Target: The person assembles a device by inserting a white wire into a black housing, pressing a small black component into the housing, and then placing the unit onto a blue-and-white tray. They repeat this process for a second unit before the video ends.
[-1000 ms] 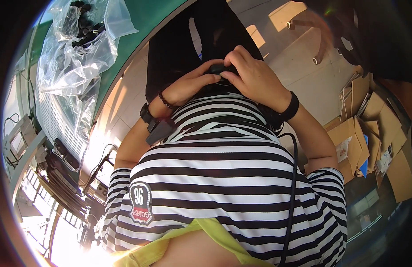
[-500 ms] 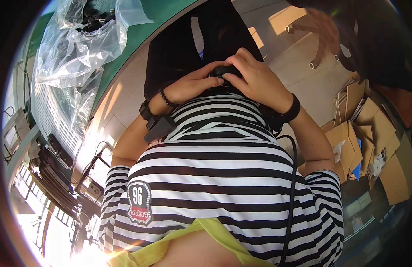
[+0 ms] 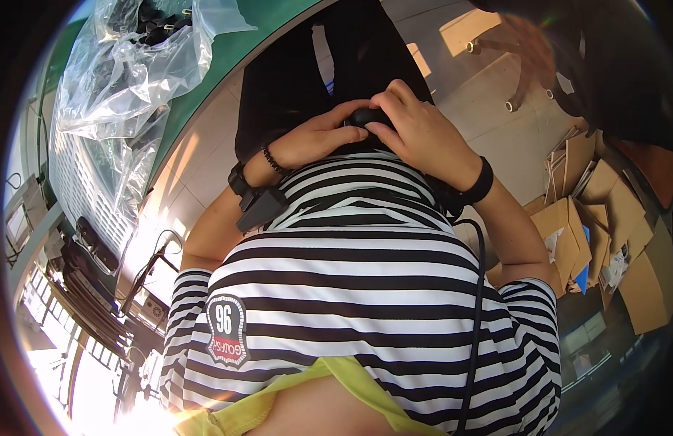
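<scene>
One black piece (image 3: pixel 364 117) at lap level, between left hand (image 3: pixel 312 141) and right hand (image 3: pixel 429 139), just in front of the shirt (image 3: pixel 351 291) and over the dark trousers (image 3: pixel 278 94). Grip: fingers of both hands closed on the piece, thumbs on the near side; contact underneath is hidden from my feed. Step in hand, by my reading: close two-handed fingerwork on the piece. Next move, I judge, calls for a steady left hold and small, controlled right-finger pressure. Materials: piece smooth, rounded, probably hard plastic; full outline I cannot tell. Shirt striped, soft cloth. To the left, a thin, crinkled clear bag (image 3: pixel 133 91) with black parts (image 3: pixel 158 30), by a green bench (image 3: pixel 234 54). To the right, stiff brown cartons (image 3: pixel 645 294), flaps splayed.
</scene>
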Tool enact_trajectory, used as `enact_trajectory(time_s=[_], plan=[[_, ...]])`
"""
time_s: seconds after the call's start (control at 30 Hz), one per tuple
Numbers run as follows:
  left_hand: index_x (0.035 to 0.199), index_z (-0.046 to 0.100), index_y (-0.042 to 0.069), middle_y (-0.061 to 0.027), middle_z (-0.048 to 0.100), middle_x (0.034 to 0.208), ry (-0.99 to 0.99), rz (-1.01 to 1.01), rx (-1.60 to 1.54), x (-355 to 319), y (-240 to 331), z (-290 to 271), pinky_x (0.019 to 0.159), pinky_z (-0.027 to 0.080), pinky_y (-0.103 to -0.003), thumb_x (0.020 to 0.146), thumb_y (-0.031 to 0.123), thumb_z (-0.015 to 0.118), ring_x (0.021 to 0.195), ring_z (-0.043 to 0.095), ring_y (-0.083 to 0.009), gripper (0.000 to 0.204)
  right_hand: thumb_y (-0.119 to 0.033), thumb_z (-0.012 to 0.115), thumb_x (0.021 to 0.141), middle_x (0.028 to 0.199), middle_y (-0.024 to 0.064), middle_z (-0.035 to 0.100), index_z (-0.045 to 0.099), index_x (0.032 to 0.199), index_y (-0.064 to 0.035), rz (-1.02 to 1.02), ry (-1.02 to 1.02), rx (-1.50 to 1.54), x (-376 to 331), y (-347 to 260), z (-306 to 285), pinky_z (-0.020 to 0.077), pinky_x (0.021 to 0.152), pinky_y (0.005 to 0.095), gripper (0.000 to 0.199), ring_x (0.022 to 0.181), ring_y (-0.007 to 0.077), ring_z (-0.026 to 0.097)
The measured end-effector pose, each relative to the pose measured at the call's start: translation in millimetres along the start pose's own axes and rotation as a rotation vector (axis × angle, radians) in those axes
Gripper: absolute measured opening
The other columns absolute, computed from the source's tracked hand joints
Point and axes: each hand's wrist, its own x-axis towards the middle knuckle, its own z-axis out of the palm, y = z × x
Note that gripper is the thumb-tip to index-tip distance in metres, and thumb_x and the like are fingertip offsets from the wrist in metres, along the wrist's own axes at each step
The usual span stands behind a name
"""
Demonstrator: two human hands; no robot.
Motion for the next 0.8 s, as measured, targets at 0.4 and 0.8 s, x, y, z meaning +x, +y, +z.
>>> enact_trajectory(time_s=[0.4,0.8], plan=[[0.154,0.039,0.006,-0.0093,0.063,0.123,0.053,0.110,0.138,3,-8,0,0.097,0.045,-0.027,0.101,0.034,0.058,0.112,0.057,-0.0144,0.062,-0.018,0.067,0.095,0.110,0.0114,0.054,0.054,0.117,-0.0023,-0.010,-0.006,0.082,-1,4,-3,0.0517,0.067,0.0399,0.030,0.073,0.0303,0.063],[0.156,0.037,0.006,-0.0129,0.052,0.145,-0.003,0.021,0.071,-1,4,2,0.111,0.038,-0.029,0.103,0.029,0.053,0.130,0.050,-0.0177,0.060,-0.018,0.068,0.093,0.110,0.0104,0.054,0.055,0.117,-0.0021,0.004,0.001,0.087,-3,5,-3,0.0518,0.067,0.0380,0.031,0.071,0.0251,0.063]])
